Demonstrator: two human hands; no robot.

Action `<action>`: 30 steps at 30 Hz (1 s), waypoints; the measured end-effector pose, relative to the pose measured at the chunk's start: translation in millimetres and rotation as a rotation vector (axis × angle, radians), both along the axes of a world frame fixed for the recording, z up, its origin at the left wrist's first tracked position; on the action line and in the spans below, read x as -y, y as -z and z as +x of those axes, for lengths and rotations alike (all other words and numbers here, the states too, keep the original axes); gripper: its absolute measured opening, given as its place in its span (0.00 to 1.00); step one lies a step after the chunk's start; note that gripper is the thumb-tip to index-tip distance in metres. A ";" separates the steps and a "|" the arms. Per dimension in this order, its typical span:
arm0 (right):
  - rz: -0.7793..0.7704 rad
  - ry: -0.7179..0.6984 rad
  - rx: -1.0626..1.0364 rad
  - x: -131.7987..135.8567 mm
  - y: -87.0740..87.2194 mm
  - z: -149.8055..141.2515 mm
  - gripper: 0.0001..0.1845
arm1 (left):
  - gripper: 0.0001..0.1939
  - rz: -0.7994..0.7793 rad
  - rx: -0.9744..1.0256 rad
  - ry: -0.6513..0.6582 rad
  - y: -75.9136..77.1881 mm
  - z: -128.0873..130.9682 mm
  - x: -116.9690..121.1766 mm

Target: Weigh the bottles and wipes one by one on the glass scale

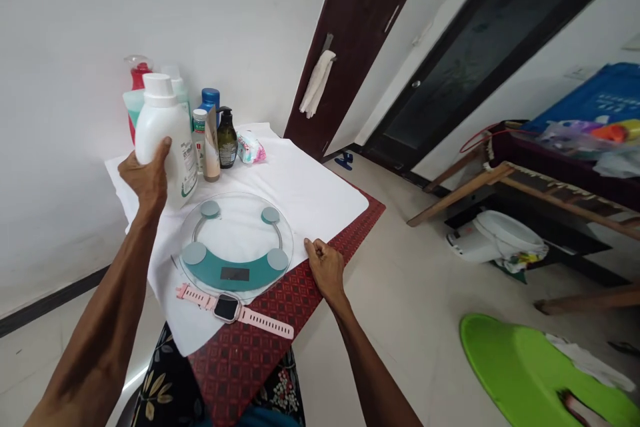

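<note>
Red table's (235,363) topped with a glass scale (235,273); just beside that, the jug's (173,127) gripped by the wrapped left hand (150,177), best kept upright. Whether anything's pinched by the half-curled right hand (325,268) can't be told.

A plain white wall (240,20) rises in front of me, with dark skirting (55,300) along its foot at my left. Right of it I see a dark brown door (365,27), then a black-framed door (465,60) with a round knob. Pale, faintly shiny floor tiles (400,293) spread around my red-patterned table (357,223), and a wooden-legged bench (457,200) stands to my right.
</note>
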State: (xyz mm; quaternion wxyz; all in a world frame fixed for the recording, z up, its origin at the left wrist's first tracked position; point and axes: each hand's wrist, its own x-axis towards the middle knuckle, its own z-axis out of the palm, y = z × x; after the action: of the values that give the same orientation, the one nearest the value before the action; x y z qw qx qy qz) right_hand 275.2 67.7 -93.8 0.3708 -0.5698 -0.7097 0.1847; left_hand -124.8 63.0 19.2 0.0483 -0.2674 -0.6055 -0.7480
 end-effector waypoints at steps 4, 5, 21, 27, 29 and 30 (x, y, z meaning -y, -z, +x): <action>-0.018 0.002 -0.030 -0.3 0.3 0.5 0.30 | 0.25 0.088 -0.019 -0.039 -18.8 17.1 42.2; -0.023 0.002 -0.033 -0.3 0.4 0.5 0.30 | 0.24 0.113 -0.042 -0.029 -25.6 23.7 53.5; 0.017 0.011 -0.002 0.1 3.9 -1.6 0.26 | 0.26 0.073 0.180 0.340 -29.7 143.4 78.9; 0.020 0.006 -0.019 -1.3 6.5 0.3 0.26 | 0.24 0.023 0.143 0.346 -17.3 165.8 72.6; 0.016 0.008 -0.031 -0.9 6.3 -0.1 0.27 | 0.23 0.018 0.122 0.337 -17.1 174.3 72.0; 0.014 0.008 -0.038 -0.3 5.9 -0.5 0.27 | 0.22 0.012 0.115 0.341 -17.2 178.6 72.4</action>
State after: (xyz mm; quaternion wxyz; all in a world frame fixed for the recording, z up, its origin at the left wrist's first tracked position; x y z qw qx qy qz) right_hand 274.8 68.0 -99.7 0.3889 -0.5665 -0.7015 0.1892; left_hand 53.8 -9.4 36.4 -0.1125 -0.3227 -0.5487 -0.7630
